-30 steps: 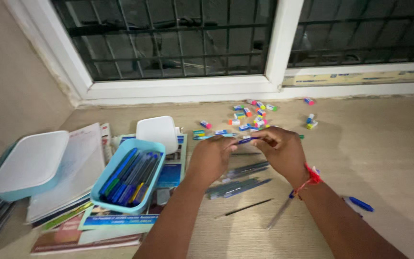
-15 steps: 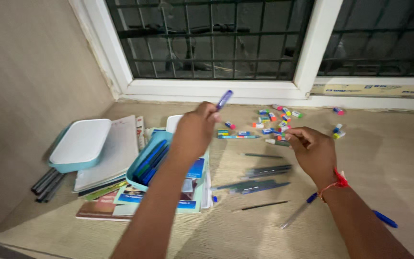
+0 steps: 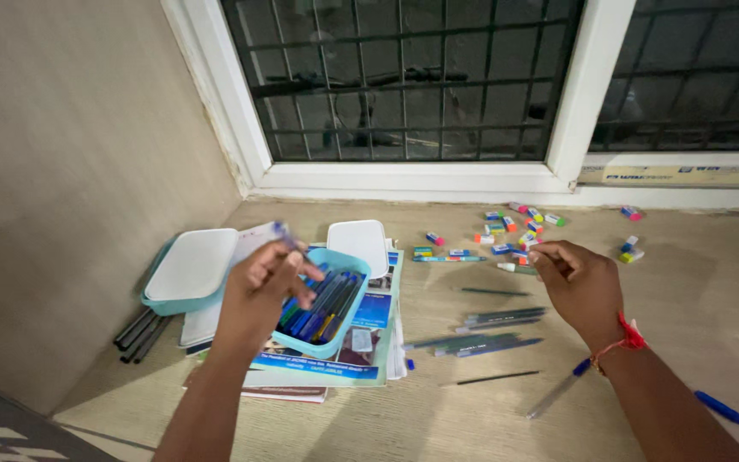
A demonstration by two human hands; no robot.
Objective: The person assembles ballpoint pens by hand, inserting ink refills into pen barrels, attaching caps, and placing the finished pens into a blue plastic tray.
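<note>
Over the light blue tray point(image 3: 348, 261) of pens point(image 3: 322, 306), my left hand point(image 3: 258, 287) hovers with its fingers loosely curled, pinching a purple pen point(image 3: 282, 231) whose tip pokes up past my knuckles. That tray sits on a stack of magazines point(image 3: 361, 338) on the beige floor point(image 3: 694, 291), beside a white-lidded box point(image 3: 192, 267) and below a barred window point(image 3: 404, 81). My right hand point(image 3: 579, 287), a red thread at its wrist, floats well apart to the right, fingers bent inward; I cannot tell whether it grips anything. Just ahead of it lie scattered coloured erasers point(image 3: 519, 224), and below it a row of loose pens point(image 3: 489, 329) on the floor. Because the tray is already crowded and rests on slippery paper, I judge that a careless drop could bounce the purple pen out, or a nudge could slide the tray off the stack and spill it.
</note>
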